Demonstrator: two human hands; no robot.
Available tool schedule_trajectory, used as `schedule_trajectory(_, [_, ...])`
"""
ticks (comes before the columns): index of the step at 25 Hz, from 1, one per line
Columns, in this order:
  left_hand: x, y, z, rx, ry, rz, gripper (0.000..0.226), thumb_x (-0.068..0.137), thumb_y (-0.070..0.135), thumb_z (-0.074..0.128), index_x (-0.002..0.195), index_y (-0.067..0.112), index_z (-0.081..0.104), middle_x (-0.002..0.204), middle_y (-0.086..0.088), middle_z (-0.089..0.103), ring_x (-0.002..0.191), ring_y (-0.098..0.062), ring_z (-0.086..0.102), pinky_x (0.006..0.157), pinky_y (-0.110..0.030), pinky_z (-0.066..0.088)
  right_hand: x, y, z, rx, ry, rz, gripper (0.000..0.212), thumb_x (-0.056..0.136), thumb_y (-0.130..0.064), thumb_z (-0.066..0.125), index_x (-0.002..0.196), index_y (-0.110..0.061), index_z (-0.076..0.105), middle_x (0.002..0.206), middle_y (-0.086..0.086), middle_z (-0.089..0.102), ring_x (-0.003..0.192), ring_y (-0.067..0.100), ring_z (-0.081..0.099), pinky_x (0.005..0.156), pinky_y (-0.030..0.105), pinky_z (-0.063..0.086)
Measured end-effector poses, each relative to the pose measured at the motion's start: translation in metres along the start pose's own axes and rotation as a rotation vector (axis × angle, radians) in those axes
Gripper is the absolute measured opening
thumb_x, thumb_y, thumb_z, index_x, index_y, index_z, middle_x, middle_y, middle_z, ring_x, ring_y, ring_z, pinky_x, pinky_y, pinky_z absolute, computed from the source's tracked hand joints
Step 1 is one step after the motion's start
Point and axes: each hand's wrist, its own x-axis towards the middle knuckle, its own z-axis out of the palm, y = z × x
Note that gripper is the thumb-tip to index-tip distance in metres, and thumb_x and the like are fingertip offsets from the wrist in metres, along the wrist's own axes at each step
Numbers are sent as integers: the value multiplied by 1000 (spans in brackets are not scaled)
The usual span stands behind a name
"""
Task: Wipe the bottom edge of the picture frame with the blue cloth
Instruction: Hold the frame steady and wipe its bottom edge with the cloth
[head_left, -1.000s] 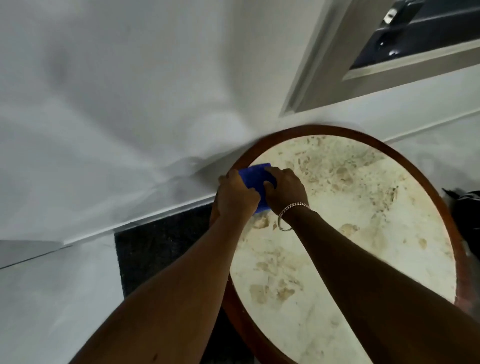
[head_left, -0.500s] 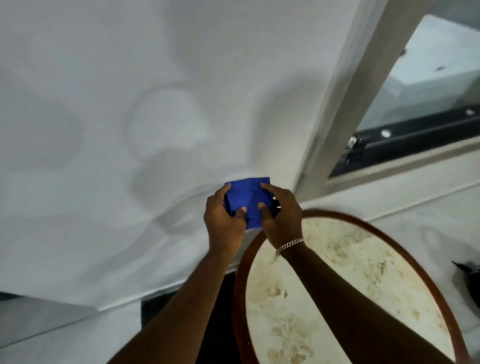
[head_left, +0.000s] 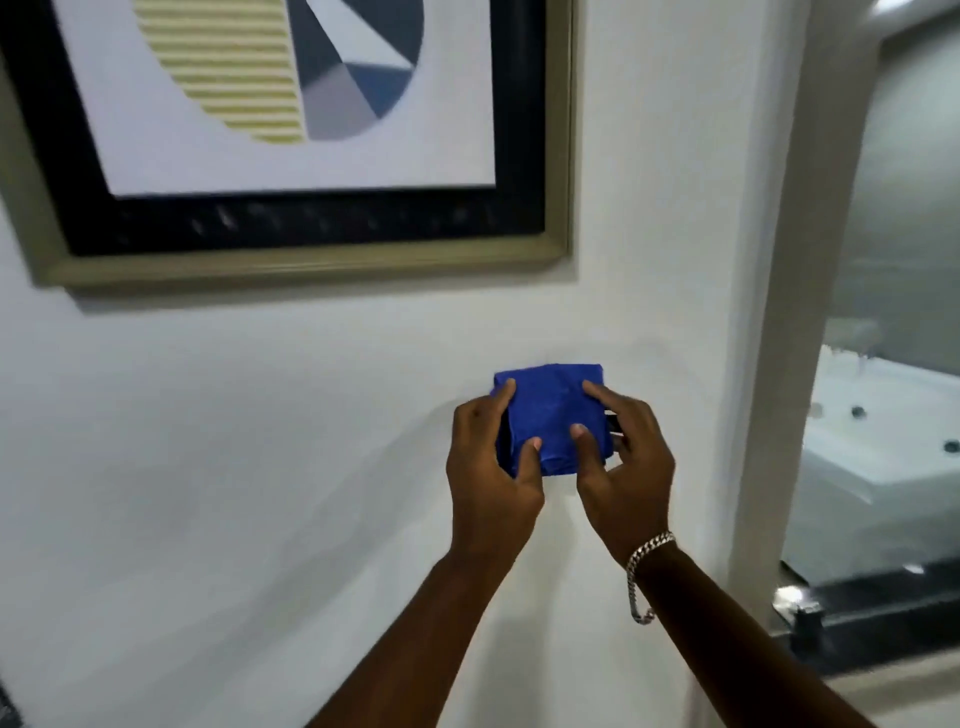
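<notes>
A folded blue cloth is held in front of the white wall by both hands. My left hand grips its left side, thumb on the front. My right hand, with a silver bracelet at the wrist, grips its right side. The picture frame hangs on the wall at the upper left, with a gold outer moulding, a black inner band and a geometric print. Its bottom edge runs well above and to the left of the cloth. Neither hand touches the frame.
A wall corner post stands right of the hands. Behind it a glass partition shows a white bathtub with dark fittings and a dark sill below.
The view has tilted up from the round table to the wall, bringing the picture frame into sight. Both hands have lifted the blue cloth off the table and keep hold of it.
</notes>
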Motion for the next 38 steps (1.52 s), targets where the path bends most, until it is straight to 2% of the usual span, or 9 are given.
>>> schedule_trajectory(3, [71, 40, -31, 49, -68, 198, 56, 85, 0, 70, 137, 2, 51, 128, -14, 56, 115, -18, 57, 94, -24, 55, 58, -41, 7, 84, 78, -62, 36, 90, -3, 66, 123, -17, 61, 116, -1, 60, 101, 10, 59, 84, 15, 51])
schedule_trajectory(7, [153, 79, -83, 241, -52, 607, 43, 83, 0, 60, 126, -2, 59, 116, -18, 63, 106, -25, 60, 94, -28, 49, 101, -78, 12, 125, 185, -144, 37, 90, 1, 61, 123, -17, 61, 118, -1, 59, 102, 9, 57, 87, 22, 50])
schedule_trajectory(12, [268, 69, -132, 892, -129, 811, 52, 96, 17, 47, 144, -2, 41, 152, -24, 41, 144, -39, 36, 119, -51, 31, 137, -91, 38, -34, 153, -245, 38, 91, 2, 54, 125, -12, 61, 121, 11, 58, 109, 12, 56, 95, 8, 44])
schedule_trajectory(15, [305, 52, -147, 1154, -133, 870, 63, 100, 36, 35, 155, 7, 22, 165, -15, 16, 154, -31, 13, 125, -52, 15, 144, -87, 57, -327, 248, -450, 31, 97, -13, 47, 123, -7, 65, 128, 20, 61, 115, 36, 60, 96, 47, 53])
schedule_trajectory(17, [315, 45, -153, 1249, -81, 969, 68, 100, 47, 23, 156, 10, 16, 166, -12, 13, 154, -29, 10, 125, -53, 14, 141, -75, 69, -437, 310, -657, 34, 104, -21, 42, 119, -3, 66, 126, 24, 65, 119, 44, 60, 95, 58, 53])
schedule_trajectory(22, [331, 36, -157, 1287, -59, 1128, 75, 99, 57, 15, 157, 10, 10, 167, -12, 12, 155, -28, 9, 124, -54, 16, 119, -50, 97, -528, 181, -653, 60, 99, -49, 39, 140, -6, 50, 150, 20, 47, 146, 37, 34, 117, 54, 33])
schedule_trajectory(29, [344, 40, -165, 1294, -79, 1212, 82, 97, 64, 14, 157, 7, 7, 167, -13, 10, 155, -26, 8, 125, -55, 14, 123, -59, 119, -498, 279, -640, 53, 102, -49, 29, 145, -20, 43, 154, 12, 43, 147, 37, 28, 113, 59, 31])
schedule_trajectory(36, [345, 40, -166, 1268, -76, 1212, 84, 96, 66, 10, 157, 7, 6, 167, -13, 8, 155, -25, 6, 125, -54, 11, 121, -61, 136, -426, 422, -545, 44, 103, -43, 38, 139, -23, 51, 149, 8, 50, 145, 33, 32, 113, 54, 30])
schedule_trajectory(38, [344, 41, -166, 1274, -82, 1199, 85, 96, 66, 10, 157, 7, 5, 167, -13, 6, 155, -25, 5, 126, -55, 11, 116, -56, 135, -428, 386, -620, 43, 103, -43, 38, 140, -25, 48, 148, 9, 50, 145, 33, 31, 114, 54, 28])
